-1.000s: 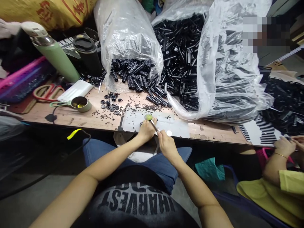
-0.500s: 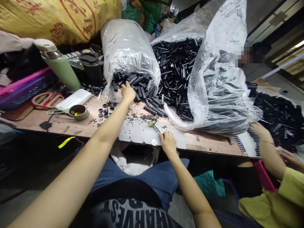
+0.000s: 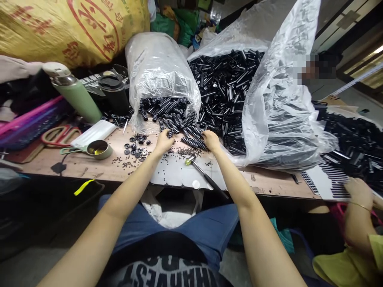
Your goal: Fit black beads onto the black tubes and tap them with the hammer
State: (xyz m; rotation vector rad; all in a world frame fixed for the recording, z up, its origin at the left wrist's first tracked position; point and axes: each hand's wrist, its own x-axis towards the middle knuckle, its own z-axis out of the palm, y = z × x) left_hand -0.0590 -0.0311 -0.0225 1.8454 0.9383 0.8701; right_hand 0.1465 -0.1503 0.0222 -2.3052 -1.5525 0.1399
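My left hand [image 3: 164, 142] is closed around a black ribbed tube [image 3: 170, 134], whose end pokes out past the fingers. At the right edge of a pile of such tubes [image 3: 175, 113], my right hand [image 3: 211, 140] has its fingers curled on a tube end; the fingertips are partly hidden. The pile spills from the mouth of a clear plastic bag [image 3: 163, 65]. Between my forearms a hammer [image 3: 205, 174] with a yellowish head and dark handle lies on a white sheet [image 3: 170, 171]. Tiny dark bits [image 3: 191, 152] are scattered around its head.
Black round caps [image 3: 133, 146], a metal cup [image 3: 100, 150], scissors [image 3: 61, 135] and a green flask [image 3: 76, 95] stand or lie left. A big bag of smooth black tubes [image 3: 230, 91] rises behind my right hand. A co-worker's hand [image 3: 359, 191] works far right.
My right hand has let go of the hammer, now lying on the sheet, and moved up to the tubes. My left hand has drawn back from the pile, holding a tube.
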